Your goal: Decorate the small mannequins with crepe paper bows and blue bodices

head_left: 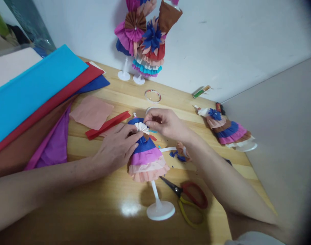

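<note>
In the middle of the head view lies a small dress-form stand dressed in a tiered crepe-paper dress [147, 154] of blue, purple, and pale pink layers. Its white round base [161, 211] points toward me. A white pleated paper piece [142, 127] sits at the dress's upper part. My left hand [117, 143] is closed around the piece's left and lower side, thumb and finger pressing it against the dress. Fingertips of my right hand [165, 124] pinch at the piece's upper right edge. Scissors [179, 190] with red and yellow handles lie right of the base.
Folded crepe-paper sheets [43, 75] cover the left side. A pink paper piece [91, 112] and a red strip [108, 125] lie nearby. Two dressed stands [151, 39] rise against the wall; another dressed stand [229, 131] lies at right. Behind are a tape roll [152, 91] and a green tube [201, 91].
</note>
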Demonstrator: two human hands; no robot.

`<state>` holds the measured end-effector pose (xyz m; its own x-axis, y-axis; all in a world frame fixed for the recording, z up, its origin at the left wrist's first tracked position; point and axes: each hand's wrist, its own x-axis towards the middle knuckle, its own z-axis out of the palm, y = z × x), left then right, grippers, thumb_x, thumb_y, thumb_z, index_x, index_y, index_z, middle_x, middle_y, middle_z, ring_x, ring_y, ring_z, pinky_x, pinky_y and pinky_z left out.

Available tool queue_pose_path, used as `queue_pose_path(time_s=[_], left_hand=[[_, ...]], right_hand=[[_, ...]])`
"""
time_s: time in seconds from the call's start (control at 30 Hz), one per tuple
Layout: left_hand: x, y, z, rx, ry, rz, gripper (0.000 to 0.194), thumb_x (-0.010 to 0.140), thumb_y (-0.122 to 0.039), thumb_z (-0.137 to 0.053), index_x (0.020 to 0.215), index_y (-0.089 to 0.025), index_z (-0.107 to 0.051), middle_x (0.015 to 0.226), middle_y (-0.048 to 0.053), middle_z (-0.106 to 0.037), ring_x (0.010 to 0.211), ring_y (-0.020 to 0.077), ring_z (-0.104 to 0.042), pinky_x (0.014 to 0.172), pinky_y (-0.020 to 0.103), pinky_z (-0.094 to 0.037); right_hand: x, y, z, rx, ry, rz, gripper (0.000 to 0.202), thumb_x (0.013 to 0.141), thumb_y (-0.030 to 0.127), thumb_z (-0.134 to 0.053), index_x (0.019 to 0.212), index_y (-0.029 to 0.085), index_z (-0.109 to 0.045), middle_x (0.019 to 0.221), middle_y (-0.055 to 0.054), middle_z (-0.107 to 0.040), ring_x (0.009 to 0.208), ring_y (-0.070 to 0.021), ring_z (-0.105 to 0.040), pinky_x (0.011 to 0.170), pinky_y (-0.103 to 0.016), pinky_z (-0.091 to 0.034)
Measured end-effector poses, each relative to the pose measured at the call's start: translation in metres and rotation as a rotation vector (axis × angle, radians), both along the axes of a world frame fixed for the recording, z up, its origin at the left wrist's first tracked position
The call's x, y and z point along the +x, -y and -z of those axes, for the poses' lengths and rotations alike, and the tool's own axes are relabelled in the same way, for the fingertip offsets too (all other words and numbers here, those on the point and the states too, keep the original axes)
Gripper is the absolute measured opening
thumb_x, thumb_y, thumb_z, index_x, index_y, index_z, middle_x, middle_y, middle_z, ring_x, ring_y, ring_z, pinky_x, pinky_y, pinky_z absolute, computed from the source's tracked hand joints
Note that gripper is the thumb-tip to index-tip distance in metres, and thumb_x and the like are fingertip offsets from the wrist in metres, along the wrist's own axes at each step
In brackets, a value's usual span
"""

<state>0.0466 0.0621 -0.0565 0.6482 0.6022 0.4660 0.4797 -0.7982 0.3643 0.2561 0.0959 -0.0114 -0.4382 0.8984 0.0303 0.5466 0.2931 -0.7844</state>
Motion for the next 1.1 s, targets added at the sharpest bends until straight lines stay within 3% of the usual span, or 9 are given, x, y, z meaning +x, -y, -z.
queue_pose_path(time_s=[0.17, 0.37, 0.6, 1.1], left_hand=[[0.000, 0.000, 0.000, -0.010, 0.017, -0.020, 0.027, 0.094, -0.020, -0.043, 0.110, -0.016, -0.065, 0.111, 0.012, -0.065, 0.094, 0.0265, -0.059, 0.080, 0.041, -0.053], [0.001, -0.001, 0.001, -0.024, 0.033, -0.009, 0.031, 0.094, -0.019, -0.042, 0.115, -0.021, -0.064, 0.110, 0.011, -0.064, 0.099, 0.0267, -0.059, 0.085, 0.043, -0.052], [0.000, -0.001, 0.004, 0.029, 0.035, -0.002, 0.028, 0.094, -0.019, -0.044, 0.112, -0.014, -0.064, 0.108, 0.013, -0.064, 0.095, 0.0249, -0.058, 0.083, 0.040, -0.053], [0.002, 0.000, 0.000, 0.016, 0.006, -0.024, 0.027, 0.095, -0.022, -0.040, 0.111, -0.020, -0.062, 0.108, 0.010, -0.065, 0.093, 0.0254, -0.059, 0.081, 0.039, -0.053]], right_hand=[[0.002, 0.023, 0.004, 0.080, 0.108, -0.040, 0.010, 0.083, 0.014, -0.056, 0.076, 0.017, -0.062, 0.071, 0.000, -0.060, 0.064, -0.0117, -0.052, 0.060, -0.024, -0.038], [0.000, 0.034, 0.004, 0.151, 0.113, 0.034, 0.009, 0.083, 0.012, -0.058, 0.079, 0.018, -0.062, 0.074, -0.001, -0.062, 0.066, -0.0131, -0.054, 0.062, -0.025, -0.040], [0.000, 0.042, 0.006, 0.220, 0.150, 0.031, 0.014, 0.083, 0.007, -0.057, 0.081, 0.018, -0.066, 0.078, -0.003, -0.064, 0.072, -0.0150, -0.058, 0.067, -0.026, -0.042], [-0.006, 0.038, 0.001, 0.215, 0.140, 0.090, 0.007, 0.082, 0.016, -0.062, 0.075, 0.016, -0.065, 0.070, -0.002, -0.060, 0.065, -0.0139, -0.053, 0.062, -0.026, -0.039]])
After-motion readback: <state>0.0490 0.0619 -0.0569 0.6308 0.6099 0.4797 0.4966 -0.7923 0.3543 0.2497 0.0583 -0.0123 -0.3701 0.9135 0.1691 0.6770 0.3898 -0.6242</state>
